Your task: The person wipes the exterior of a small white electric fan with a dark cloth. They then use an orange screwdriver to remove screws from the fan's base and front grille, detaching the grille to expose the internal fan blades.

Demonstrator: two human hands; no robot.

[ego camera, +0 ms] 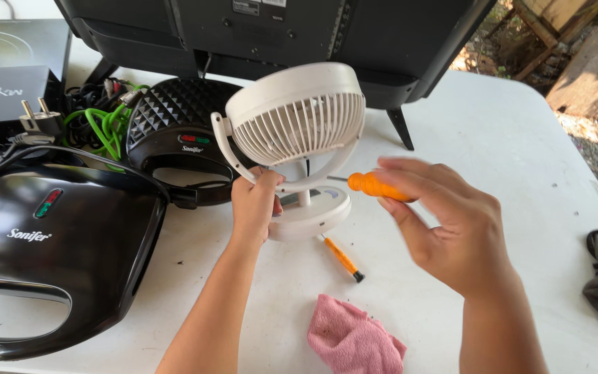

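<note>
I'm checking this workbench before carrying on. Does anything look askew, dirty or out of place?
The white fan is tipped on its base, steadied by the left hand. The pink cloth has brownish stains. A second orange screwdriver lies loose on the table. The right hand holds an orange-handled screwdriver.

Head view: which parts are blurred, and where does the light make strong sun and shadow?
Head view: the right hand with the orange screwdriver is motion-blurred; the left hand and white fan are sharp. Hard sunlight falls on the white table and the ground at top right; the dark appliance behind the fan lies in shade.
</note>
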